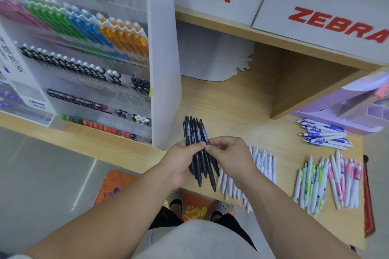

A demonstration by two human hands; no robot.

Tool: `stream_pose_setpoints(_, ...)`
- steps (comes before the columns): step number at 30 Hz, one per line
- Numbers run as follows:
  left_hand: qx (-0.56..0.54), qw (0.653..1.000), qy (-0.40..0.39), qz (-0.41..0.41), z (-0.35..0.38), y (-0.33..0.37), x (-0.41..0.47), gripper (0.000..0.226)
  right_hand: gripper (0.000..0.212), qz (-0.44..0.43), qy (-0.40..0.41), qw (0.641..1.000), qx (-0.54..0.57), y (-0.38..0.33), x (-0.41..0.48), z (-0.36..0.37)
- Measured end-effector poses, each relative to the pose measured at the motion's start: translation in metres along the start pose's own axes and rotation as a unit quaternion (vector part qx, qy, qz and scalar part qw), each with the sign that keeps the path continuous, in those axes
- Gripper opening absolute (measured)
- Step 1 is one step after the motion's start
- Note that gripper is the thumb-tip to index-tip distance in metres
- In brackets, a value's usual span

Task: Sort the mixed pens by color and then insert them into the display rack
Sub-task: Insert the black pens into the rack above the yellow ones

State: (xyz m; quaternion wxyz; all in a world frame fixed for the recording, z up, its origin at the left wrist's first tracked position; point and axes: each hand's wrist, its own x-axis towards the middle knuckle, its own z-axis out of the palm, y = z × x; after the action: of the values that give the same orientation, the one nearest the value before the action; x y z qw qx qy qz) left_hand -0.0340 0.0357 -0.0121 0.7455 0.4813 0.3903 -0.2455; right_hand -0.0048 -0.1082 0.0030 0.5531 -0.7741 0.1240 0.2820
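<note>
Both forearms are reaching in from the bottom edge and meeting above the near edge of the tabletop [242, 109]. The left grip [179, 162] is curling round a bundle of black pens [194, 132], their tops pointing away from the person. The right grip [231, 157] is pinching the right side of that bundle with its fingertips. White pens [266, 164] are lying under the right wrist. Green-clipped pens [311, 183], pink-clipped pens [345, 176] and blue-clipped pens [324, 134] are lying in separate piles further right. The display rack [162, 69] is standing just left of the bundle.
</note>
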Motion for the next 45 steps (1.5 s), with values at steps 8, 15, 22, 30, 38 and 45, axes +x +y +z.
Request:
stream_pose_setpoints(8, 0.003, 0.993, -0.114, 0.018, 0.05, 0.013, -0.046, 0.037, 0.009, -0.04, 0.036, 0.998, 0.043, -0.036, -0.062, -0.057)
stream_pose_setpoints(15, -0.044, 0.992, -0.11, 0.037, 0.105, -0.004, -0.076, 0.013, 0.013, -0.077, -0.038, 0.996, 0.016, -0.027, -0.086, -0.126)
stream_pose_setpoints(22, -0.134, 0.986, -0.03, 0.091, 0.11, -0.033, -0.106, 0.025, 0.015, -0.078, -0.188, 0.979, 0.003, -0.016, -0.091, -0.146)
stream_pose_setpoints(30, -0.255, 0.947, 0.043, 0.193, 0.028, -0.054, -0.166, 0.049, 0.013, -0.048, -0.291, 0.954, -0.047, -0.026, -0.09, -0.074)
stream_pose_setpoints(38, -0.394, 0.871, 0.197, 0.216, -0.111, -0.083, -0.216, 0.04, 0.01, -0.083, -0.393, 0.905, -0.137, -0.07, -0.099, 0.097)
stream_pose_setpoints(45, -0.427, 0.85, 0.247, 0.184, -0.291, -0.094, -0.268, 0.051, 0.01, -0.09, -0.409, 0.901, -0.113, -0.118, -0.134, 0.303)
